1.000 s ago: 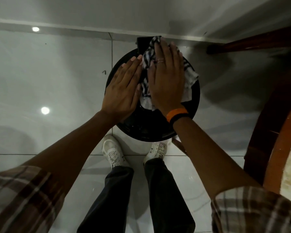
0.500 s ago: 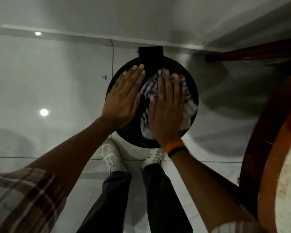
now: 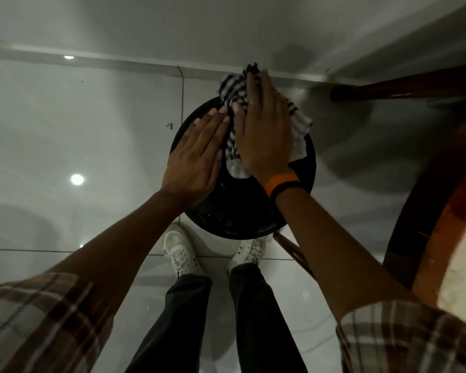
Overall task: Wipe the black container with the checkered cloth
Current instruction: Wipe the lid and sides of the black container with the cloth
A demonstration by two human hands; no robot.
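A round black container stands on the tiled floor just ahead of my feet, seen from above with its glossy top facing me. My right hand lies flat on the black-and-white checkered cloth, pressing it onto the far part of the top; the cloth spills past the far rim. My left hand rests flat, fingers together, on the left side of the top, beside the cloth. An orange and black band circles my right wrist.
A dark wooden table edge curves along the right, and one of its legs runs to the wall at the upper right. A white wall meets the glossy grey floor tiles behind the container. My white shoes stand below it.
My right hand has pushed the cloth from the middle of the top away to the far rim, after pulling it back half a second before. My left hand stays in place.
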